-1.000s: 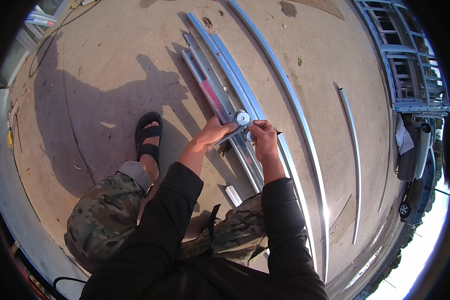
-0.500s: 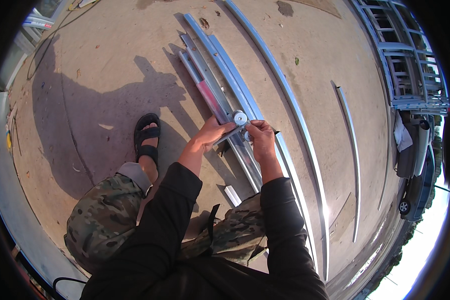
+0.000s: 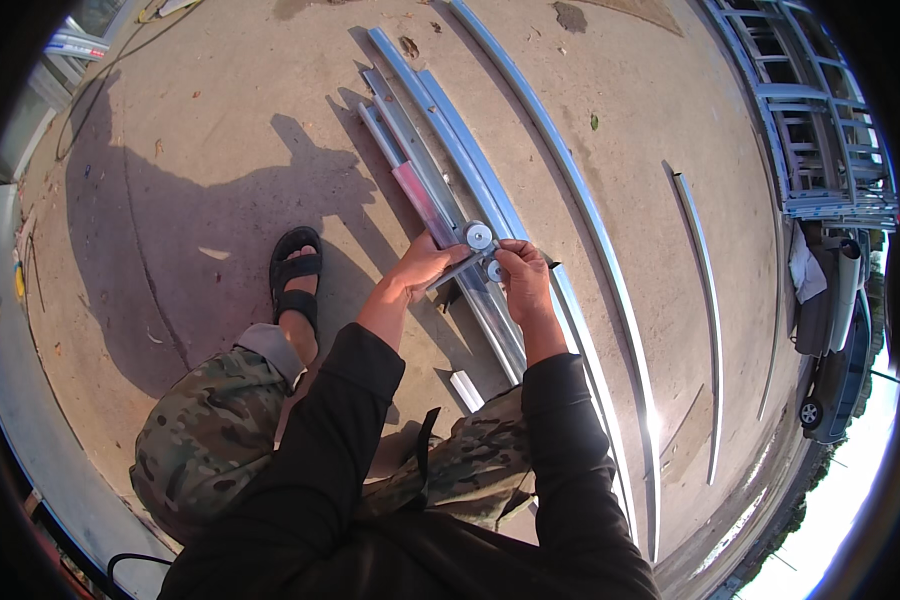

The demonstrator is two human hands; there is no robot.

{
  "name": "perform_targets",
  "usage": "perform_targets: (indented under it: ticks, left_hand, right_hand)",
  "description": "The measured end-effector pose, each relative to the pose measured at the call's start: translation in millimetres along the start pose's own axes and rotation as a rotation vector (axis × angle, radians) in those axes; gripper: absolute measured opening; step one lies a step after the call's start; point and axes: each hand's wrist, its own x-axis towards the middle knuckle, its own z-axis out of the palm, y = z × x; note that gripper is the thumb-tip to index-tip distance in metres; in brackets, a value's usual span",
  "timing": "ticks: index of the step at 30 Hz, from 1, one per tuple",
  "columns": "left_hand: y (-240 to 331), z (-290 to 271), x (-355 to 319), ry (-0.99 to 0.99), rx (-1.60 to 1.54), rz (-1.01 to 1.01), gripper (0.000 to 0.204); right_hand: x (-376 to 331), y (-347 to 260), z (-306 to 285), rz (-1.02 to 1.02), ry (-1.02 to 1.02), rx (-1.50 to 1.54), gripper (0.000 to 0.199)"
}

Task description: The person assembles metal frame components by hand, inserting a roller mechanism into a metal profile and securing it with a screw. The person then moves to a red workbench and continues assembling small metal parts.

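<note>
My left hand point(image 3: 420, 266) is closed on a flat metal bracket point(image 3: 452, 273) carrying two round silver rollers. One roller point(image 3: 479, 236) sits at the top beside my left fingertips. The other roller point(image 3: 493, 270) lies lower, just left of my right fingers. My right hand point(image 3: 526, 282) pinches at the bracket's right side, between the rollers; the small part in its fingertips is too small to make out. Directly beneath, a bundle of metal rails point(image 3: 500, 325) lies on the ground, and a reddish-pink section point(image 3: 418, 190) shows above my left hand.
Long silver bars point(image 3: 570, 180) stretch across the concrete to the right, with a thinner bar point(image 3: 703, 270) farther out. A short white metal piece point(image 3: 466, 391) lies near my knees. Metal frames point(image 3: 795, 100) stand at the far right, above a parked car point(image 3: 835, 390).
The lower roller shows slightly more beside my right fingers. Both hands stay nearly in place on the bracket.
</note>
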Motion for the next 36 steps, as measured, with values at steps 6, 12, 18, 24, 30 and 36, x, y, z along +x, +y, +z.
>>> perform_targets:
  ticks: [6,12,18,24,30,36]
  left_hand:
    - [1,0,0,0.005,0.009,-0.030,0.025]
    - [1,0,-1,0.007,0.003,-0.028,0.026]
    - [2,1,-1,0.000,0.000,-0.022,0.030]
    - [-4,-3,5,-0.008,0.032,-0.023,0.032]
    - [-8,-6,9,0.015,0.010,-0.036,0.036]
    - [-5,-5,6,0.025,0.031,-0.052,0.035]
  right_hand:
    - [-1,0,0,-0.003,0.003,0.031,0.014]
    - [0,0,0,0.007,0.017,0.017,0.013]
    - [1,1,3,-0.039,0.030,0.005,0.012]
    - [1,1,3,-0.030,0.064,-0.027,0.014]
    - [4,3,4,-0.018,0.089,-0.078,0.014]
    - [5,4,4,-0.002,0.087,-0.036,0.014]
